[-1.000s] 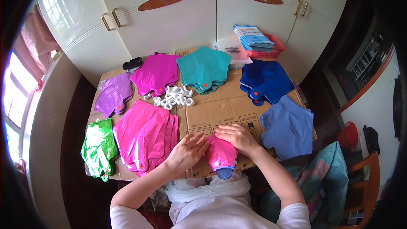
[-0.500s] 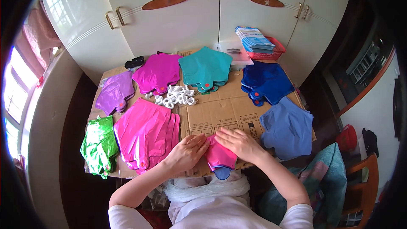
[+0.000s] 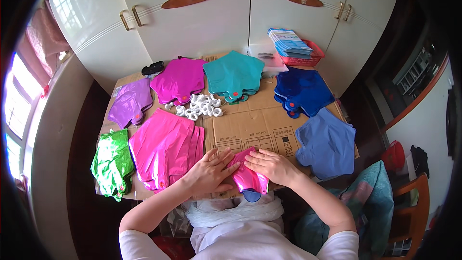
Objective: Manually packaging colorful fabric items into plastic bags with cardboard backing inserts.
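On my bench (image 3: 269,115): green stack (image 3: 113,162), purple stack (image 3: 131,107), teal stack (image 3: 234,73), blue stack (image 3: 302,90), white rings (image 3: 199,106). Red basket (image 3: 303,58) behind.

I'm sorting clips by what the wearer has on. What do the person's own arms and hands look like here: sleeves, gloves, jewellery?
Both forearms are bare and enter from the lower edge. The left hand and right hand wear no gloves, and no ring, watch or bracelet shows. Short white sleeves end above the elbows, on what looks like a white T-shirt. No markings show on the sleeves.
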`<action>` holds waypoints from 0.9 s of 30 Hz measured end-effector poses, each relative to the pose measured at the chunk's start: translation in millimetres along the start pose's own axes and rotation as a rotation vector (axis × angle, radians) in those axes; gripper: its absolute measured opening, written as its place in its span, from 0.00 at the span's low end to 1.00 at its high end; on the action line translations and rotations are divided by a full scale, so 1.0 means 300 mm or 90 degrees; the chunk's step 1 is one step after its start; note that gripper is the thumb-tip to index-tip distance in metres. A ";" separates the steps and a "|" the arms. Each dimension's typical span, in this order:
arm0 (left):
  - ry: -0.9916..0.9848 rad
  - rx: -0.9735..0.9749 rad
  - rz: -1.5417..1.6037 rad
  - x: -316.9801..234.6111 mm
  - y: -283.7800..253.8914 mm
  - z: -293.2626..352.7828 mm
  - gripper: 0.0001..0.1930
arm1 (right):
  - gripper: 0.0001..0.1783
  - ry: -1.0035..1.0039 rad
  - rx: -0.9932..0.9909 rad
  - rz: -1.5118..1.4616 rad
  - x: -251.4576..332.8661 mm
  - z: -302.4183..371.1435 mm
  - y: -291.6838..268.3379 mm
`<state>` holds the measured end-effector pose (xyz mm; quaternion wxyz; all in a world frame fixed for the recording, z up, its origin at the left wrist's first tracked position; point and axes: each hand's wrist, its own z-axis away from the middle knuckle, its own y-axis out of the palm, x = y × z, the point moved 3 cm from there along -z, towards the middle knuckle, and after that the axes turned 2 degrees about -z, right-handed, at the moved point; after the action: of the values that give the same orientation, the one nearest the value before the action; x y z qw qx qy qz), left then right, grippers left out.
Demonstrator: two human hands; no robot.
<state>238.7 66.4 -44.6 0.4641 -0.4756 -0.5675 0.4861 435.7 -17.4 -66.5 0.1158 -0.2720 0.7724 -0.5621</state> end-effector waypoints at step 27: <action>0.001 -0.185 -0.027 -0.225 0.043 0.068 0.16 | 0.18 -0.044 -0.016 0.052 0.162 0.170 -0.039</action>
<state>227.6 -1.9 -63.6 0.4007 -0.5263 -0.6415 0.3886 423.7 -87.8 -66.9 0.1616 -0.2612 0.7854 -0.5375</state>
